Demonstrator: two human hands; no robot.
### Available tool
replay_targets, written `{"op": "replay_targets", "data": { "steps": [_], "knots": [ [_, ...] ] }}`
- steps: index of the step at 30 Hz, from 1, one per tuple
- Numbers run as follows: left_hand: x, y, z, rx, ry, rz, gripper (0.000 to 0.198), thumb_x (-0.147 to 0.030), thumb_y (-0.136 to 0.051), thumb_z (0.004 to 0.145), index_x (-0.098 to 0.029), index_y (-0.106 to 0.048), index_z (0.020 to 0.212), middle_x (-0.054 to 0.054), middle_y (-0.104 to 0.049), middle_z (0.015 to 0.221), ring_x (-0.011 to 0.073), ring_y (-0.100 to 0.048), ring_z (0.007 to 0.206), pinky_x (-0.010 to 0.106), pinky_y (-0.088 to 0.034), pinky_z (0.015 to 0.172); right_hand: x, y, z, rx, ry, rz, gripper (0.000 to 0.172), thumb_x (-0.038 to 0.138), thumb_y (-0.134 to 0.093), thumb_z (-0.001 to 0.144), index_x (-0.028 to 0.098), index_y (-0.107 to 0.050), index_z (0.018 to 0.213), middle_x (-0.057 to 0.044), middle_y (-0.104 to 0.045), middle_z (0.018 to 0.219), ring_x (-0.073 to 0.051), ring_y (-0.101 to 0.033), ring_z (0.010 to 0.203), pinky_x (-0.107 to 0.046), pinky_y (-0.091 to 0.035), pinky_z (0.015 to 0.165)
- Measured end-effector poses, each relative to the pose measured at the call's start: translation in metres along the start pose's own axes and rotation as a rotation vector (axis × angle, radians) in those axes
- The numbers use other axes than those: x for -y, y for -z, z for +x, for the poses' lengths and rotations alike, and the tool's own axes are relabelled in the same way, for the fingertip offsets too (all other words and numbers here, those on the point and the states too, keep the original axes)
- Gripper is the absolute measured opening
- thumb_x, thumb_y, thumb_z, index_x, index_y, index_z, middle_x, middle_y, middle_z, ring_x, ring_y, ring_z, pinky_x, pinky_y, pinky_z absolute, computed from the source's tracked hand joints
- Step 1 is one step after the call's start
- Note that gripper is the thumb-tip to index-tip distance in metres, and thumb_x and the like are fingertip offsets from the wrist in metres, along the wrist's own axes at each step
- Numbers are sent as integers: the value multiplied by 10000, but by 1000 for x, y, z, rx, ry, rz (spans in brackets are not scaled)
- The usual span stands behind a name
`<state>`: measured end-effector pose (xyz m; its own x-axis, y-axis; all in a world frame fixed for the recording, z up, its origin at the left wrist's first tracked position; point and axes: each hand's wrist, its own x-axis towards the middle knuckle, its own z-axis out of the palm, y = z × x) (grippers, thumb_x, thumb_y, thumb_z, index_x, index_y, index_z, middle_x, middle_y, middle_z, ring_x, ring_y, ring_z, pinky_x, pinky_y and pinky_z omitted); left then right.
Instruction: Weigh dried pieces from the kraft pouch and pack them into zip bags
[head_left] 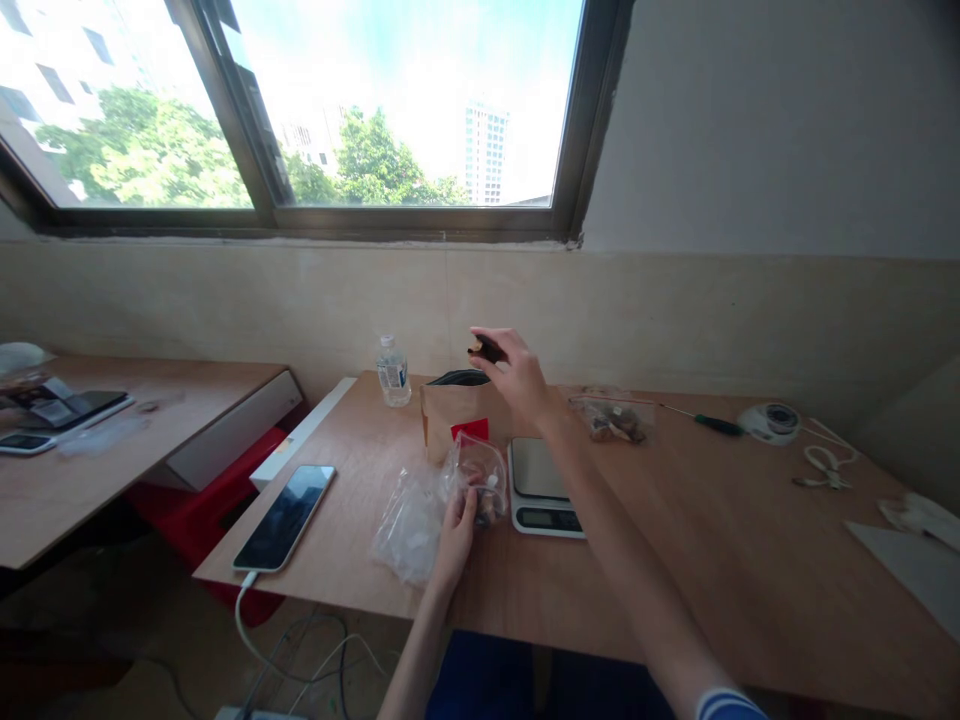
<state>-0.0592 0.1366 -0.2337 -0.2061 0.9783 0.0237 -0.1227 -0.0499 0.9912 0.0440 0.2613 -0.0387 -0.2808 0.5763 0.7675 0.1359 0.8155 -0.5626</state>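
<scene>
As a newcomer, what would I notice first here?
The right hand likely stands out, raised by the open top of a brown paper-like bag, holding a small dark object. Below, the left hand holds a clear plastic bag; a bright, dark-framed window spans the upper left.

Wooden table [780, 580]: had a brown top.
Left end: held a phone [286, 518], with a clear bottle [394, 375] farther back.
Middle: bore a brown paper bag [441, 412], clear plastic bags [409, 525] and a scale [537, 470].
Right end: carried a filled pouch [616, 421], a green-handled screwdriver [716, 425] and a white domed device [769, 422].
</scene>
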Motion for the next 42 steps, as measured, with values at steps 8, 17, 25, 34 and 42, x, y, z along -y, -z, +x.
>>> {"op": "replay_targets", "data": {
  "steps": [8, 17, 25, 34, 42],
  "knots": [
    [-5, -3, -1, 13, 3, -59, 398, -504, -516, 807, -242, -607, 1092, 48, -627, 1155, 242, -530, 1137, 336, -391, 974, -18, -18, -14, 243, 71, -138, 294, 213, -467, 891, 218, -554, 1172, -61, -564, 1051, -169, -577, 982, -305, -461, 885],
    [-4, -1, -2, 8, 16, -82, 386, -493, -561, 780, -245, -625, 1070, 48, -626, 1146, 251, -533, 1119, 332, -418, 930, -12, -12, -27, 330, 106, -308, 350, 278, -384, 928, 201, -514, 1243, -89, -518, 1173, -178, -527, 1057, -313, -433, 917],
    [-3, 2, -7, 99, 60, -305, 475, -401, -537, 795, -230, -522, 1238, 75, -557, 1273, 245, -526, 1143, 328, -449, 877, 1, -13, -36, 161, 61, -565, 362, 286, -382, 921, 226, -488, 1262, -118, -438, 1271, -250, -446, 1114, -454, -313, 978],
    [1, 0, -6, 134, -55, -243, 642, -204, -650, 682, -234, -455, 1292, 59, -549, 1288, 247, -477, 1203, 355, -335, 1028, 15, -1, -81, 402, -306, -57, 219, 66, -388, 794, 171, -579, 813, -8, -613, 784, -124, -575, 714, -227, -445, 652],
    [14, 0, -2, 48, -22, -177, 544, -310, -696, 690, -216, -529, 1199, 77, -617, 1187, 247, -553, 1113, 364, -401, 970, -9, -4, -98, 797, -391, -241, 304, 49, -406, 790, 134, -683, 883, -101, -696, 956, -193, -629, 872, -280, -456, 784]
  ]
}}
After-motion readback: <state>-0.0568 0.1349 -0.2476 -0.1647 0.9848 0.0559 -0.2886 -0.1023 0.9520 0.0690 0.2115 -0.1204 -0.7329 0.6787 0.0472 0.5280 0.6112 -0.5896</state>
